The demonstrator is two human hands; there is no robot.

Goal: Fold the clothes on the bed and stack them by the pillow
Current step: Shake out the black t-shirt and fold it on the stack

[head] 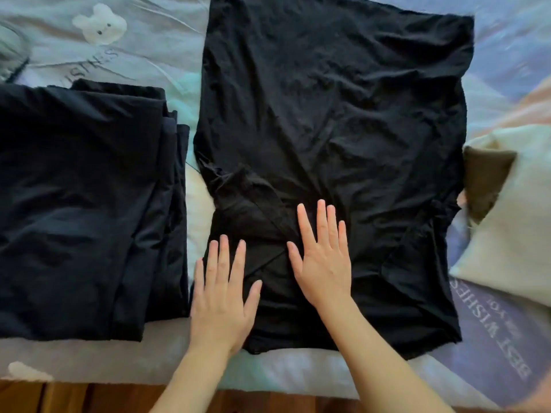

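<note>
Bed [167, 55]: pastel printed cover, wooden floor along the near edge. Black shirt [334, 120]: spread flat at centre, sleeves folded inward across the near end; thin, limp, creased knit, likely light and prone to slumping, best taken by pinching an outer edge or corner. Left hand [222, 296] and right hand [323, 260]: both flat, fingers straight and spread, pressing the folded sleeves, gripping nothing. Folded dark stack [83, 210]: just left of the shirt. Pale pillow [518, 234]: at the right.
</note>
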